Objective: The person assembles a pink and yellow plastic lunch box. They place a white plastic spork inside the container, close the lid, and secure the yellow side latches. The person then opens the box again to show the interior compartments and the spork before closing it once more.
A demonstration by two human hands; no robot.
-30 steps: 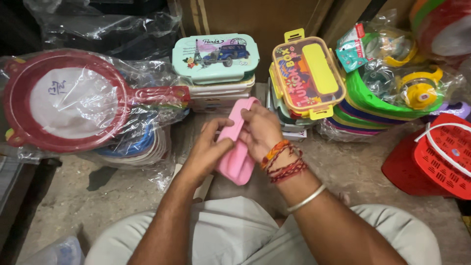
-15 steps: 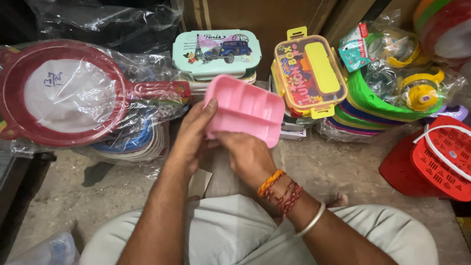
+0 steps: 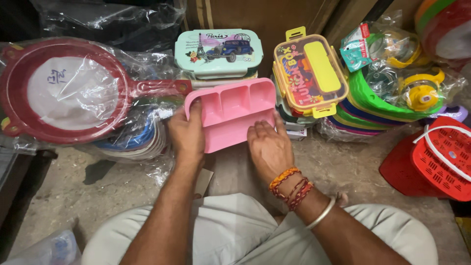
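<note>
Left hand: the left hand point(image 3: 187, 135) is curled round the left end of a pink compartment tray point(image 3: 233, 113), thumb hooked over its rim, fingers hidden behind it.
Right hand: the right hand point(image 3: 269, 147) lies flat against the tray's near right edge, fingers close together and pressed to the plastic; thread bands and a metal bangle sit on the wrist.
Pink tray: held between both hands above the concrete floor point(image 3: 343, 167), hollow side up and tilted toward the camera, showing three small compartments along the far side and one wide one nearer the person.
Behind the tray: a mint lunch box with a car picture point(image 3: 218, 51) on a stack, just past the tray's far edge.
To the right: a lunch box with a yellow lid and clips point(image 3: 309, 73), leaning on a pile of coloured plates point(image 3: 373, 105) in plastic wrap.
Far right: a red plastic basket with a white handle point(image 3: 441, 159), well apart from the hands.
To the left: a red round sieve wrapped in clear plastic point(image 3: 68, 93), its handle pointing toward the tray's left end.
</note>
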